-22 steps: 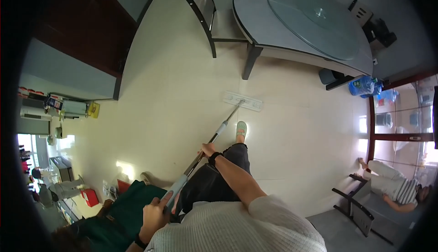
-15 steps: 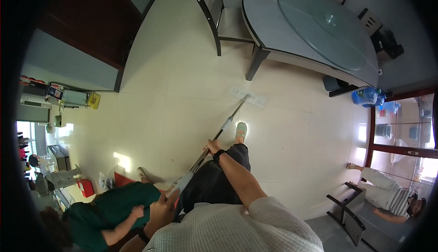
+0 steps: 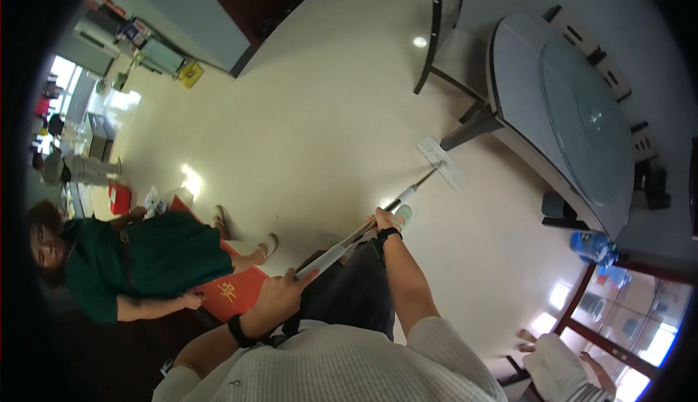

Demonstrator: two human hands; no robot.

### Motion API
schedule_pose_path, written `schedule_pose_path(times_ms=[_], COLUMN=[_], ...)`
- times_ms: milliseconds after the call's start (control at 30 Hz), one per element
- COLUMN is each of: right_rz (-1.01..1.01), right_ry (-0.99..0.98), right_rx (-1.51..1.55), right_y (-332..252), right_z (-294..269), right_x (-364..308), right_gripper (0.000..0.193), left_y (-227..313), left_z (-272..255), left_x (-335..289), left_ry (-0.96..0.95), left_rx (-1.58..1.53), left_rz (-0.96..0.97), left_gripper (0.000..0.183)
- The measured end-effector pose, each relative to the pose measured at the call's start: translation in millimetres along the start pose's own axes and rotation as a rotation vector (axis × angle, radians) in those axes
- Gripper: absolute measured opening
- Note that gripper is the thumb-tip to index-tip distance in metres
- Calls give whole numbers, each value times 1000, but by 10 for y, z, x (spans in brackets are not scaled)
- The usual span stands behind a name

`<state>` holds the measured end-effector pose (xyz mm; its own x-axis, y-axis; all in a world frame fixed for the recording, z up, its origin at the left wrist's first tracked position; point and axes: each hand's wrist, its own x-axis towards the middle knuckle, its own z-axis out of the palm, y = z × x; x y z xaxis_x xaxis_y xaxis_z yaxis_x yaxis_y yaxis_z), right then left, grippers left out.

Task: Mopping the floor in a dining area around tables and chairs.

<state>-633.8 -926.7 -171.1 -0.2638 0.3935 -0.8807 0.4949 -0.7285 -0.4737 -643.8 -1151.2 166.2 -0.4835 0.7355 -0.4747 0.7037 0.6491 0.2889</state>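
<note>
A flat mop (image 3: 453, 176) with a white, rectangular head lies on the pale tiled floor, its head close beside the dark leg of a table. From there the grey-and-silver pole slants back toward my body. Wrapped round the upper grip is my left hand (image 3: 280, 299), with a finger stretched along the pole. Farther down the pole, my right hand (image 3: 384, 220) is closed round it, above my green shoe (image 3: 404, 216). Each wrist carries a dark band.
A grey table (image 3: 520, 64) with a round glass turntable stands at the far right, a chair (image 3: 459, 45) at its left end. A person in a green dress (image 3: 163, 256) is near a red mat (image 3: 236, 289) on the left. Blue water bottles (image 3: 592, 245) stand beside glass doors.
My view has turned left. The mop head has shifted across the floor to the table leg. The person in green now stands farther from me, with the red mat more exposed.
</note>
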Motion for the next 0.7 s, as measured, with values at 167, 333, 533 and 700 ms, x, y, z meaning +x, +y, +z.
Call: schedule_pose_path(times_ms=[167,333,533,700], right_rz=[26,92,112,141], right_ry=[-186,-344,-403,-460], right_rx=[-169,-4,-46,26], right_y=[364,846,877,543], right_z=[166,655,837,595], right_x=[-71,-582,-951,-804], right_gripper=[28,25,24,18], left_y=[-152,-404,-478,-445], left_z=[94,-50,-537,-815], left_x=[-383,-934,-1103,-723], left_ry=[26,52,-34,-111], left_rx=[-58,-53,-64,-155], left_rz=[-63,-111,-70,-22], left_gripper=[51,47,52,51])
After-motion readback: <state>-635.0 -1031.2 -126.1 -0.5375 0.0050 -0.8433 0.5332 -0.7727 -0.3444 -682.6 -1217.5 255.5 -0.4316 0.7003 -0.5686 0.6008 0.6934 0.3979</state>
